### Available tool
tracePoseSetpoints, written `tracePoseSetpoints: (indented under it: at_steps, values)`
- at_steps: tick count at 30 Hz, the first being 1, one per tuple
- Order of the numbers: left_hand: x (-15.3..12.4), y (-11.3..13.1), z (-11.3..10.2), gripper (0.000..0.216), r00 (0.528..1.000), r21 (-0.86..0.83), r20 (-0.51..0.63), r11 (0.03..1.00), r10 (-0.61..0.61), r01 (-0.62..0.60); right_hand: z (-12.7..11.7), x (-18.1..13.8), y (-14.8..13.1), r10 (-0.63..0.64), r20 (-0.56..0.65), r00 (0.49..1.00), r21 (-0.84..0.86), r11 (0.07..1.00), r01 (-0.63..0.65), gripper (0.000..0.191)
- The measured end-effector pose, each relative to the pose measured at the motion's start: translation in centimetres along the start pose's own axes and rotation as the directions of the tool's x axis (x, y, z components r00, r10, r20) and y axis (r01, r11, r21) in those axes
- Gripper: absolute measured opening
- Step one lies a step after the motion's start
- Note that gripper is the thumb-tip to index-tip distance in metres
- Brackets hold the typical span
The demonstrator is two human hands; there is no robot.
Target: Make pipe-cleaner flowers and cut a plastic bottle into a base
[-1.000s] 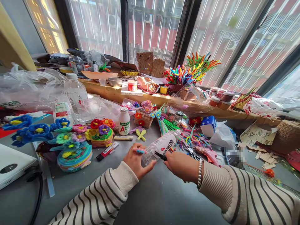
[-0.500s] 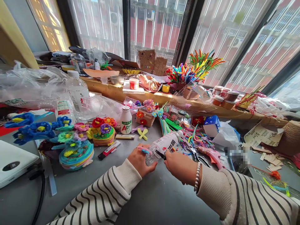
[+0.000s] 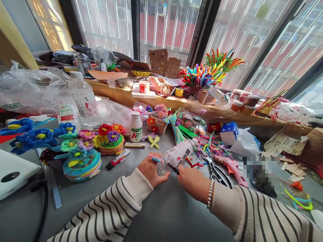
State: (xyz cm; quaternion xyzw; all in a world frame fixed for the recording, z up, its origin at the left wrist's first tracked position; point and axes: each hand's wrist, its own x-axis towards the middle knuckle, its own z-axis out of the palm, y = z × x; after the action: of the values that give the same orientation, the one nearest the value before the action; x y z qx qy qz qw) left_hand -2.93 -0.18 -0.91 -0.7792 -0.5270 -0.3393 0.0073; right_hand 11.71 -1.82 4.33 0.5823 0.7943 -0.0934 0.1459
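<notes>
A clear plastic bottle (image 3: 179, 152) with a white label lies tilted over the table, its neck pointing up and to the right. My left hand (image 3: 151, 169) is wrapped round the bottle's base end; a fuzzy pink and blue ring sits on one finger. In my right hand (image 3: 192, 181) is a slim black knife-like tool (image 3: 173, 168), mostly covered by the fingers. Its tip meets the bottle's side between the label and the base; I cannot tell whether it has gone through. Black-handled scissors (image 3: 219, 176) lie beyond my right hand.
A pink glue gun (image 3: 233, 169) and a pixelated phone-like object (image 3: 263, 178) lie to the right. Pipe-cleaner flowers (image 3: 70, 148) and a white drink bottle (image 3: 136, 127) stand at the left and middle. A cluttered ledge (image 3: 113, 92) runs behind, below the windows.
My right hand has shifted slightly down, and the black tool now slants down to the right from the bottle. My left hand keeps its hold. The view has moved a little.
</notes>
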Motion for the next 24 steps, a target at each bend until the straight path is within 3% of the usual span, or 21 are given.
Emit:
tracePoseSetpoints:
  at_steps: [5,8,10,13,18,24]
  values:
    - [-0.2,-0.5,0.0,0.032,0.997,0.009,0.005,0.997,-0.076,0.076,-0.4,-0.3,0.3,0.0,-0.011,1.0,0.013,1.0,0.0,0.021]
    - [-0.4,-0.4,-0.4,0.036,0.985,-0.001,0.087,0.989,-0.147,0.147,-1.8,-1.0,0.9,-0.059,-0.002,0.998,0.027,0.998,0.059,0.022]
    - [-0.5,-0.1,-0.7,0.034,0.988,0.002,0.104,0.993,-0.113,0.114,-2.7,-1.4,1.2,-0.097,0.022,0.995,0.021,0.995,0.096,0.024]
    - [-0.6,0.4,-0.7,0.034,1.0,0.048,0.017,0.999,0.002,-0.003,-3.6,-1.5,1.3,-0.096,0.081,0.992,0.0,0.995,0.096,0.025]
    - [-0.7,0.6,-0.1,0.068,0.998,0.152,0.016,0.986,0.066,-0.068,-4.1,-1.2,1.1,-0.094,0.138,0.986,-0.005,0.995,0.095,0.026]
    - [-0.4,0.3,0.6,0.038,0.997,0.158,0.037,0.985,0.064,-0.069,-3.1,-0.7,1.0,-0.059,0.069,0.996,-0.026,0.998,0.061,0.025]
